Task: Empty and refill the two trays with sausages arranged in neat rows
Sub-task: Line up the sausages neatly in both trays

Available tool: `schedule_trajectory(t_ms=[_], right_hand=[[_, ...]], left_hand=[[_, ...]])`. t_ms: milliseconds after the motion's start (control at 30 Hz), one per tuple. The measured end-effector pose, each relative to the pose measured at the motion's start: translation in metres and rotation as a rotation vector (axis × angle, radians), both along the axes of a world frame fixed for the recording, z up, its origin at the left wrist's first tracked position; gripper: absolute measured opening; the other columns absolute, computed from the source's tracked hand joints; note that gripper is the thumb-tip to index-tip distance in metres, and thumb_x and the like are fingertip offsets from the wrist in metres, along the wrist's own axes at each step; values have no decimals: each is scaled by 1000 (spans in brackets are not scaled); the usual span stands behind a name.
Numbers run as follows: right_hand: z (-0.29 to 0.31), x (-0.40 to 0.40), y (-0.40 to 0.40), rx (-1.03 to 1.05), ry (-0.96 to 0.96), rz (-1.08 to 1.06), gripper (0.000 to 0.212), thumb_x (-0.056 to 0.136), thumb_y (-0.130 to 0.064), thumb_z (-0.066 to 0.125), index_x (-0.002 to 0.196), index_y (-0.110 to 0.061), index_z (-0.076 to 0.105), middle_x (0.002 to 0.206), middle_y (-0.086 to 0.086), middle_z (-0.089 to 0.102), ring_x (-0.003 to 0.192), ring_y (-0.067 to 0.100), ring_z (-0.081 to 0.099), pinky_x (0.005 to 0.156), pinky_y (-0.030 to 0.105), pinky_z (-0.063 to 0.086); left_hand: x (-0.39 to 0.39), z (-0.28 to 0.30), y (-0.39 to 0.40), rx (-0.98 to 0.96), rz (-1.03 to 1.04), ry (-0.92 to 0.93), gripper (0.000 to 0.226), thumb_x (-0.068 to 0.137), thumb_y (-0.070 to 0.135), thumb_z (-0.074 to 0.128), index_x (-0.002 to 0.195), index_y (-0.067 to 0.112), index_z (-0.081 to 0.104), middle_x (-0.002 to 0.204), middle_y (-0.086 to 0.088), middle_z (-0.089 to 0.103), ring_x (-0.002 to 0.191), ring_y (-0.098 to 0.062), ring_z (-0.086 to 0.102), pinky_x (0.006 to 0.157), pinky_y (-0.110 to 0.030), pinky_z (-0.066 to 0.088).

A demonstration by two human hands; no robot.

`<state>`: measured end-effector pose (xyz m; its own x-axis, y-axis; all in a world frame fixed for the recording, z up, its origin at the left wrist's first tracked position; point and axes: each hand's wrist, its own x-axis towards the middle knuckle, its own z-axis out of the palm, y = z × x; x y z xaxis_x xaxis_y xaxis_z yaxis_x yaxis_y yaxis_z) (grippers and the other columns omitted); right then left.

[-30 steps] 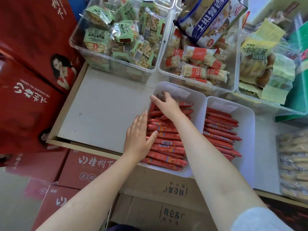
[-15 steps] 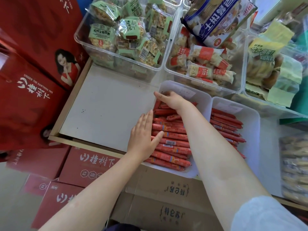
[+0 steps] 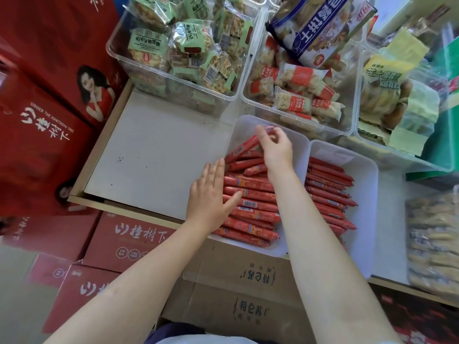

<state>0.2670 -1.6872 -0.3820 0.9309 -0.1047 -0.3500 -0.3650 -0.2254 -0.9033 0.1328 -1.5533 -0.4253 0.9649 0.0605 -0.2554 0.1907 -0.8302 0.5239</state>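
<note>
A: Left hand (image 3: 211,197) — what's it doing?

B: Flat, palm down, fingers straight & together pointing away from the body, thumb splayed out toward the right arm. Forearm bare, comes up from bottom-left at a slant.

A: And the right hand (image 3: 275,150)?

B: Further out than the left, ahead of its fingertips. Wrist bent, back of hand facing the cam, fingers curled, tips pinching sth red up front — index & thumb close together, other fingers hooked loosely.

A: R arm?

B: Long bare forearm from bottom-right, runs just beside the left thumb, not quite touching. Pale sleeve edge near the elbow, bottom of view.
</note>
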Motion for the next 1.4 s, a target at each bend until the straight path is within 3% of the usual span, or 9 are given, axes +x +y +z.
schedule_trajectory(t_ms=[67, 200, 333, 500, 633, 800, 1067, 1233, 1400], right_hand=[[7, -6, -21, 81, -16, -87, 20, 89, -31, 72, 87, -16, 59, 71, 1, 59, 60, 14, 58, 53, 32, 53], [11, -30, -66, -26, 33, 58, 8, 89, -12, 71, 95, -14, 66, 83, 3, 67, 67, 10, 66, 66, 27, 53], [-6, -44, -78, -492, -22, 353, 21, 84, -9, 68, 103, -19, 66, 101, 0, 69, 93, 16, 65, 90, 32, 51], [-40, -79, -30, -898, -199, 666, 62, 97, -55, 40, 150, -24, 37, 157, 4, 36, 148, 26, 24, 121, 48, 12], [-53, -78, -21, -1052, -233, 666, 73, 94, -68, 21, 157, -30, 19, 165, 5, 15, 152, 23, 8, 122, 46, -2], [-52, -47, -16, -1009, -121, 503, 78, 94, -67, 20, 155, -18, 27, 162, 10, 24, 149, 29, 19, 121, 50, 10], [-52, -102, -30, -1159, -233, 849, 103, 76, -86, 21, 158, -29, -2, 164, 14, -11, 151, 36, -8, 118, 61, 4], [-47, -43, -20, -1123, -103, 719, 112, 76, -86, 39, 158, -22, -5, 165, 11, 2, 152, 30, -2, 119, 58, 0], [-31, -11, -29, -1041, -163, 851, 108, 70, -88, 48, 152, -21, 27, 157, 3, 32, 148, 24, 20, 122, 49, 11]], left_hand=[[0, 1, 0, 8, -2, -2, 89, 94, 68, 31, 158, 20, -9, 167, 1, 0, 153, -15, -5, 120, -40, 13], [-1, 1, 0, 1, -6, -7, 88, 96, 67, 33, 158, 21, -9, 167, 2, -1, 153, -15, -5, 120, -39, 13], [-1, 2, -1, -18, -7, -2, 88, 95, 67, 33, 159, 21, -8, 167, 2, -1, 153, -14, -4, 121, -38, 11], [-3, 2, -1, -44, -1, -5, 88, 95, 66, 34, 159, 21, -6, 167, 3, 0, 153, -13, -4, 122, -39, 10], [-2, 2, -1, -56, 3, -14, 85, 97, 62, 36, 159, 22, -6, 167, 5, -2, 153, -11, -5, 121, -36, 7], [-3, 2, -1, -67, 4, 3, 82, 99, 61, 33, 159, 23, -8, 167, 5, -4, 152, -11, -6, 122, -38, 7], [-2, -1, 2, -186, 25, -27, 82, 91, 68, 16, 159, 25, 0, 167, 5, 4, 153, -9, -1, 122, -39, 8], [-3, -2, 2, -183, 29, -22, 77, 97, 64, 22, 159, 25, -3, 167, 5, 2, 152, -9, -3, 122, -38, 6], [-3, 0, 1, -165, 28, -17, 76, 100, 59, 29, 159, 25, -5, 167, 4, 1, 152, -10, -3, 122, -37, 5]])
